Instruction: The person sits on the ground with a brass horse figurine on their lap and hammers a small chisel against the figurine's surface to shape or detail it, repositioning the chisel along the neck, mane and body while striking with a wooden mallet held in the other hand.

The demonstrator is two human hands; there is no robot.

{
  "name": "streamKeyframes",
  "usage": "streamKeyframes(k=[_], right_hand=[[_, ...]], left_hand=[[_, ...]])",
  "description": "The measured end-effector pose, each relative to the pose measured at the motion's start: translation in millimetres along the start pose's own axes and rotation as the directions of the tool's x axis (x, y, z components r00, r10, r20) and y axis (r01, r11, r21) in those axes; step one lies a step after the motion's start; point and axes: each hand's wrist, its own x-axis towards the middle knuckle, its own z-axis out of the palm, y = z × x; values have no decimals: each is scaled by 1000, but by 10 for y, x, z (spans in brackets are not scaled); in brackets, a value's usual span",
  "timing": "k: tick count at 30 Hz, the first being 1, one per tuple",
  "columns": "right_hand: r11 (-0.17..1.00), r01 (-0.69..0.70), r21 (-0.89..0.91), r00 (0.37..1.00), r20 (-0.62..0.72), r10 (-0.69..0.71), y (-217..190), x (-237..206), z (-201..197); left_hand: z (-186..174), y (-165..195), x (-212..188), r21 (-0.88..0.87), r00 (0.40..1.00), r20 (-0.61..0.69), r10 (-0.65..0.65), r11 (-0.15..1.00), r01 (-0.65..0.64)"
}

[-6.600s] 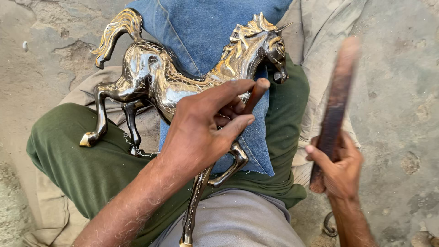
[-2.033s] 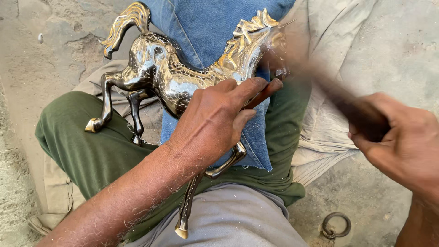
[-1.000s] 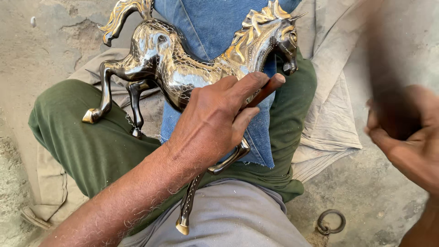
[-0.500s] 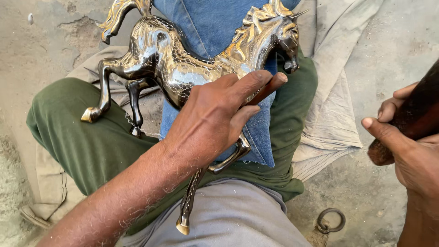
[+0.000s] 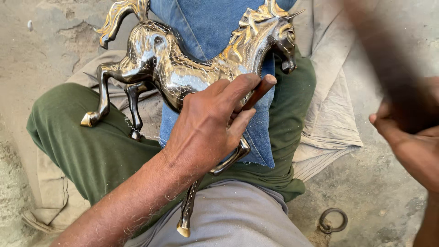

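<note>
Horse (image 5: 178, 77) as landmark: shiny metal horse figure, silver body, gold mane, tail and hooves, lying on its side across my lap on a blue denim cloth (image 5: 206, 27) over my green trouser leg (image 5: 91, 146). Nearest to me, one front leg of the horse runs down toward my grey shirt (image 5: 228, 219), gold hoof at the bottom. Just above that, my left hand (image 5: 206, 128) presses on the horse's chest and belly, fingers (image 5: 238, 87) curled and clenched around a thin reddish-brown tool (image 5: 258, 91), its tip angled up toward the horse's neck; palm pins the figure down. My guess: solid cast metal, heavy, rigid, polished so slippery, thin legs and ears the weak spots, so best held by the thick barrel of the body, not the legs. Right of the horse, well apart, my right hand (image 5: 411, 146) is raised and closed on a dark stick-like thing (image 5: 388, 59), motion-blurred, can't tell the exact grip or what it is. Below the right hand, right of the horse's front hoof, a small iron ring (image 5: 333, 220) lies on the ground. Farther out, the horse's head is at top, tail at top left, pale cloth (image 5: 329, 119) and dusty ground (image 5: 36, 55) around.
</note>
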Motion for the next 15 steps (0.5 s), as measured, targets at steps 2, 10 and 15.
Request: streamKeyframes(k=[2,10,15], right_hand=[[978,-162,130,986,-8,164,2,20,-15],[970,-30,241,999,-11,34,-94,-44,-27],[821,-213,530,972,29,234,-114,-156,-4]], left_hand=[[6,3,-7,38,1000,-4,10,999,-9],[7,-32,3,49,1000,22,21,999,-22],[-2,-30,0,32,999,27,32,999,-33]])
